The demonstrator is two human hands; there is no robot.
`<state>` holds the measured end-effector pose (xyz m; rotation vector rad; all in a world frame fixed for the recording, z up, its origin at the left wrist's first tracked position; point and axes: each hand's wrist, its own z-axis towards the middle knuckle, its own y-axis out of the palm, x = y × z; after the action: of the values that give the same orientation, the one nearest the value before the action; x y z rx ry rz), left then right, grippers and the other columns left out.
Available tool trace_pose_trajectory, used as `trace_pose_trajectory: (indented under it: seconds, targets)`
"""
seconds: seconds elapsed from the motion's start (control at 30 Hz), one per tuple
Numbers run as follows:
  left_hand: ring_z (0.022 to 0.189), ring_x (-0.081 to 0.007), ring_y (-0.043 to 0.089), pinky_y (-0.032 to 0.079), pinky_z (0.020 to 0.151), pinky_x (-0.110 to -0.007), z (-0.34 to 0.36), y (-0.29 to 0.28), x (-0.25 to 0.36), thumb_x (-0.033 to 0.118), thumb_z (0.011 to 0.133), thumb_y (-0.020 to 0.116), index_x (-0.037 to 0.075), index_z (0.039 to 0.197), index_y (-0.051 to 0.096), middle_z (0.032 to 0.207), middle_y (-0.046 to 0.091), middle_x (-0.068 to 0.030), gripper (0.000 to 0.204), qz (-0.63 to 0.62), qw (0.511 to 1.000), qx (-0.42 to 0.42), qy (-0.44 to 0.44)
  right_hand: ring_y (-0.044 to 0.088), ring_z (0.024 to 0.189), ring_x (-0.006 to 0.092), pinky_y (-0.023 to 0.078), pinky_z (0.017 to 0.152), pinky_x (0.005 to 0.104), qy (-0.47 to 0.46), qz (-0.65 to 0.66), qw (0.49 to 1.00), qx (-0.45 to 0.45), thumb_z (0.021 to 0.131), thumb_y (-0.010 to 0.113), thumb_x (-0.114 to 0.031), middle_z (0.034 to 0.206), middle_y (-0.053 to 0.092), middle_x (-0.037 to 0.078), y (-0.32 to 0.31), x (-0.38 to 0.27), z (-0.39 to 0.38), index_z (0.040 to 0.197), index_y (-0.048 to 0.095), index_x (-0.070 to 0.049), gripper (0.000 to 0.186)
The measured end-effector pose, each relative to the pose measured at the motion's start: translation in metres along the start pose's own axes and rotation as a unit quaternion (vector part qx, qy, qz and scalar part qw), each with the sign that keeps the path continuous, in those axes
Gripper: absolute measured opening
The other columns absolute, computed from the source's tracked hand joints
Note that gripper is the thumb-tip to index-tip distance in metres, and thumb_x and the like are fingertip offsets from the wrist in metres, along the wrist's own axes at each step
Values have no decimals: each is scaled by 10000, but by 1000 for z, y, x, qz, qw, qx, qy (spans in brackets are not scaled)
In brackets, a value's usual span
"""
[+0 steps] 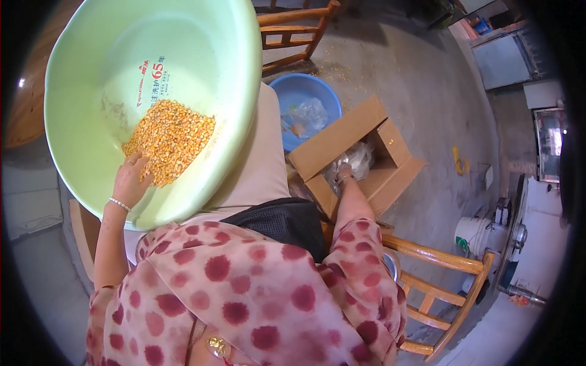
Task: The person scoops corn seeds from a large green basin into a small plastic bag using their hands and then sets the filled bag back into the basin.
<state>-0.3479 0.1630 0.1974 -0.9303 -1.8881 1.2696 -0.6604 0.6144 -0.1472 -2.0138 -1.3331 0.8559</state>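
Note:
A large pale green plastic basin (pixel 73 91) is tilted over my lap, with a heap of loose yellow-orange corn kernels (pixel 174 137) in its lower part. My left hand (pixel 129 178) is inside the basin at the left edge of the heap, fingers apart and touching the kernels. On my right, an uncovered cardboard box (pixel 342 133) holds a clear plastic bag (pixel 361 160). My right hand (pixel 345 173) reaches down into the box against this bag. Its fingers are mostly hidden, so their grip does not show.
Beyond the box sits a blue basin (pixel 334 97) with crumpled clear plastic (pixel 308 117) inside. One wooden chair (pixel 299 30) stands ahead, another wooden chair (pixel 452 259) at my right. A white bucket (pixel 473 235) and a yellow tape-like ring (pixel 462 165) are farther right. Stray kernels dot the floor.

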Motion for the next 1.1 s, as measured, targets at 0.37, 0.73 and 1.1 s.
trace_pose_trajectory:
  seconds: [0.37, 0.73, 1.1]
  targets:
    - [979, -324, 473, 366, 838, -380, 0, 0, -6, 165, 692, 592, 30, 1044, 505, 1093, 494, -174, 387, -7, 999, 32, 28, 562, 879, 333, 429, 764, 371, -14, 83, 990, 115, 723, 468, -300, 920, 583, 188, -93, -7, 0, 889, 599, 8, 373]
    - [979, -321, 480, 372, 845, -374, -2, -3, -16, 165, 693, 599, 27, 1051, 513, 1108, 497, -174, 393, -36, 996, 77, 25, 543, 611, 113, 434, 556, 230, -150, 467, 869, 58, 656, 631, -10, 728, 597, 39, -215, 3, -112, 809, 603, 18, 158]
    - [978, -327, 483, 382, 838, -367, -3, -2, -18, 160, 698, 593, 10, 1026, 521, 1098, 498, -184, 368, -74, 990, 111, 43, 535, 641, 99, 427, 578, 222, -261, 380, 860, 216, 659, 613, 0, 725, 593, 33, -266, -12, -172, 821, 615, 16, 164]
